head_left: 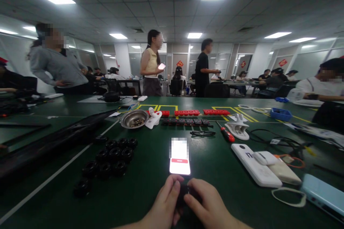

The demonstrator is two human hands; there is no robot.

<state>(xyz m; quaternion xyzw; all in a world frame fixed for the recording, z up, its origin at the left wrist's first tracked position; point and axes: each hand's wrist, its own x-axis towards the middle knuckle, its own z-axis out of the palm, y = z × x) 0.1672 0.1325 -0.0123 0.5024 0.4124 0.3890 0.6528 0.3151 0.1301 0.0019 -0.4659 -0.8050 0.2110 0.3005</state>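
My left hand [167, 200] and my right hand [205, 198] come together at the near middle of the green table. Their fingers are closed around a small dark object [184, 190], mostly hidden by the fingers, so its kind is unclear. Just beyond my fingertips lies a phone [179, 169] with a lit white screen and a red bar. Left of my hands, several black ring-shaped parts [115, 152] sit in rows. Farther ahead stand a metal bowl [134, 118] with small brassy pieces in it and a strip of black parts [186, 122].
Red trays [186, 112] line the far side. To the right are a red-and-black screwdriver [227, 134], a white device [255, 166], a light blue box [325, 195], cables [274, 137] and a blue bin [281, 113]. A long black panel [59, 139] lies left. Several people stand or sit beyond.
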